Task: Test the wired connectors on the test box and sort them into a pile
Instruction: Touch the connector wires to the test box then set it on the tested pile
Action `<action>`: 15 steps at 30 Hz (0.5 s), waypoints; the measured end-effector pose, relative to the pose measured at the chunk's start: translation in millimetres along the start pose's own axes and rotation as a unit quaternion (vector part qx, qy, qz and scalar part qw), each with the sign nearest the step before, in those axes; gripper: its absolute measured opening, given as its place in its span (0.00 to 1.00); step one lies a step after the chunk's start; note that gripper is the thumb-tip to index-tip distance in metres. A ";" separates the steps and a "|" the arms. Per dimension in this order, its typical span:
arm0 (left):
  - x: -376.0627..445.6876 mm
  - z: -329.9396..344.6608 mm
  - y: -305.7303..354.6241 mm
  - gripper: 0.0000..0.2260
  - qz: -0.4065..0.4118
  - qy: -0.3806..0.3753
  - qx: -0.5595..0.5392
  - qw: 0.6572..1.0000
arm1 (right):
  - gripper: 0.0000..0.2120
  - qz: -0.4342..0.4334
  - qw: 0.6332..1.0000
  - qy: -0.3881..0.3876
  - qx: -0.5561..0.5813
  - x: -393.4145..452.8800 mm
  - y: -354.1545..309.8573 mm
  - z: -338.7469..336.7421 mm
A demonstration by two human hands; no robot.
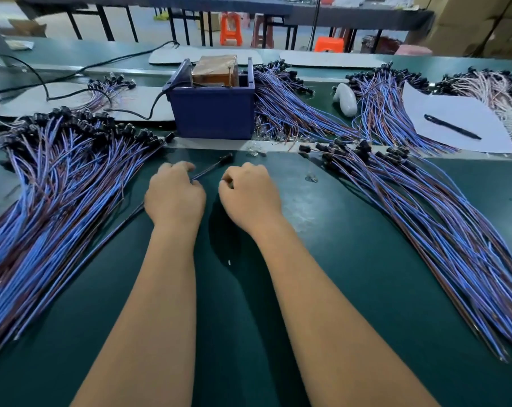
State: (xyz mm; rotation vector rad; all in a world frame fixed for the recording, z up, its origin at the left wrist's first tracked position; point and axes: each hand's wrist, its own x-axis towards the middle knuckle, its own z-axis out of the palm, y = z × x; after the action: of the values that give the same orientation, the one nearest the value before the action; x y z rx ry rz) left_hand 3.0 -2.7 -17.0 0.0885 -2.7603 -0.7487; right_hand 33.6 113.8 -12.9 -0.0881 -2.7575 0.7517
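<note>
Directly in front of the dark blue plastic box [212,110], a bare strip of the dark green table [322,245] runs toward the viewer. Left of it sprawls a wide pile of blue-and-brown wires with black connectors [52,195]; right, a similar fanned bundle [419,212]. A black power cable [149,110] trails left of the box.

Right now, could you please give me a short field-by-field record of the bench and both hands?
left hand: curled, pinching the wired connector by its wire
right hand: curled on the mat; whether it holds anything cannot be told
test box: blue, behind the hands
left pile: large, blue-wired
right pile: smaller, fanned out
pen: on white paper
</note>
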 end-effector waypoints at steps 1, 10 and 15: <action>0.2 1.5 0.1 0.17 0.006 0.000 -0.005 1.000 | 0.12 0.005 1.000 0.002 0.008 1.7 1.2 1.3; -1.7 8.8 13.2 0.10 0.086 0.057 -0.244 0.964 | 0.10 0.033 0.983 0.017 0.177 -0.6 12.9 1.5; -13.4 1.8 41.2 0.11 0.055 -0.010 -0.549 0.834 | 0.13 0.105 0.861 -0.004 0.498 -0.5 10.0 -6.7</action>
State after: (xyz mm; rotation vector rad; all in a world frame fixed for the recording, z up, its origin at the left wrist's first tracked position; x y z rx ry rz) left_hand 15.8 35.5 -1.2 -0.3068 -1.9016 -2.1220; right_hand 35.8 125.6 -12.5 -0.1619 -2.0324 2.1069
